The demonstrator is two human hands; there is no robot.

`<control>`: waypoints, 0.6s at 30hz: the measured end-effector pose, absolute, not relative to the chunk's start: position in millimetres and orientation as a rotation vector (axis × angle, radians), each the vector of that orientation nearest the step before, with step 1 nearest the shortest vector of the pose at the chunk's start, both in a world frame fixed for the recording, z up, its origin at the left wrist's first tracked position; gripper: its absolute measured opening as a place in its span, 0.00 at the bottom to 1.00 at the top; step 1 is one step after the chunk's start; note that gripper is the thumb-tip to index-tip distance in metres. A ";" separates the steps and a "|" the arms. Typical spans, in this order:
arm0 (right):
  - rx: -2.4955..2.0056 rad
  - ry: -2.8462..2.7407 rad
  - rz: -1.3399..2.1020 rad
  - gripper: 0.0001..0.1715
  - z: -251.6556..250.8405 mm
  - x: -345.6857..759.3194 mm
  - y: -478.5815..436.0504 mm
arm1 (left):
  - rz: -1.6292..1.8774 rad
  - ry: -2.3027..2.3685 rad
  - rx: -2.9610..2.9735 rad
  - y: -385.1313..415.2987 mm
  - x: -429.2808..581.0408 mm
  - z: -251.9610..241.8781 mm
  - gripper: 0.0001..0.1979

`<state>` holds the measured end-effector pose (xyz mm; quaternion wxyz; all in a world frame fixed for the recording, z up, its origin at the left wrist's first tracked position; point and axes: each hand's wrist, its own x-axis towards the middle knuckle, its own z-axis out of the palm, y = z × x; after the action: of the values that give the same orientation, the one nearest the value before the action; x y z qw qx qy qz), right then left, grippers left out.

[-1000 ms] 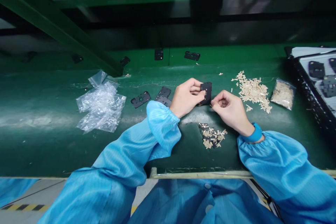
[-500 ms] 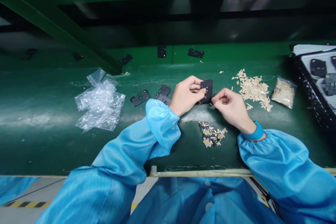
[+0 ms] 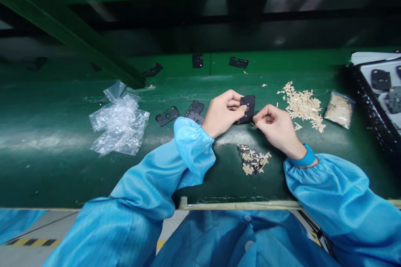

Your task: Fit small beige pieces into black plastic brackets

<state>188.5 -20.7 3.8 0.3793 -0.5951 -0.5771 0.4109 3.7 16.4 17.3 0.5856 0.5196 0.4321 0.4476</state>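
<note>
My left hand (image 3: 224, 112) is closed around a flat black plastic part (image 3: 248, 108), holding it tilted up above the green bench with the thumb across its face. At the part's lower right edge, my right hand (image 3: 275, 127) is pinched, its fingertips touching or very near the edge; a tiny piece seems to show under them, too small to name. Below the hands lies a small pile of beige and dark metallic pieces (image 3: 254, 160). Beyond my right hand spreads a heap of small beige pieces (image 3: 303, 104).
Clear plastic bags (image 3: 120, 123) lie to the left. Nearer my left hand are black plastic parts (image 3: 167, 116), with others (image 3: 238, 62) along the green strip behind. On the right are a filled zip bag (image 3: 339, 110) and a black tray (image 3: 372, 112). A green post (image 3: 94, 46) slants overhead.
The black parts on the strip at the back have shifted to the right. My hands and the part in my left hand have barely moved.
</note>
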 end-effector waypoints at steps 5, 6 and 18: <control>-1.522 -1.459 1.066 0.05 3.3 189.0 -20.9 | 1.052 1.004 1.210 16.5 3.4 16.8 0.09; -1.519 -1.459 1.067 0.05 3.5 188.9 -21.0 | 1.049 1.007 1.211 16.6 3.3 16.6 0.09; -1.506 -1.448 1.077 0.06 6.1 188.4 -21.3 | 1.037 0.987 1.206 16.2 2.6 18.1 0.09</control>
<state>188.4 -21.3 6.1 0.3853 -0.5912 -0.5685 0.4229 2.6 16.2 18.1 0.5928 0.5189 0.4246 0.4462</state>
